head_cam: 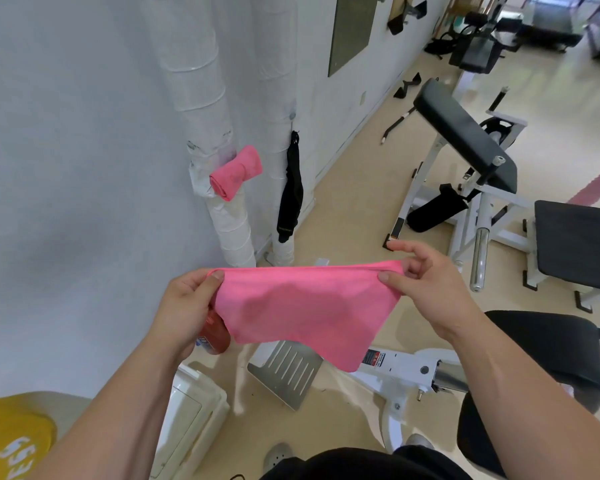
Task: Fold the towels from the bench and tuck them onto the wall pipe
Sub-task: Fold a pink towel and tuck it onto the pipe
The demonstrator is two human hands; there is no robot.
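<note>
- My left hand (184, 306) pinches the left top corner of the pink towel (302, 306); the thumb lies on the front of the cloth and the other fingers are curled behind it.
- My right hand (426, 289) pinches the right top corner between the thumb and the bent fingers, while the index finger points out above the edge and does not touch it.
- The towel is in the air in front of me, between my two hands. Its top edge is stretched almost straight, and the rest hangs down loosely to a rounded point at the lower right.
- A second pink towel, the rolled towel (234, 173), is already at the wall pipe (205, 116). It touches the pipe's wrapped surface and sticks out to the right; I cannot tell how it is fixed there.
- A second wrapped pipe (278, 81) stands just beside the first one, and a black strap (290, 188) hangs along it.
- A red bottle (215, 336) shows partly behind my left hand.
- A black padded bench (465, 133) stands to the right, well apart from the pipes.
</note>
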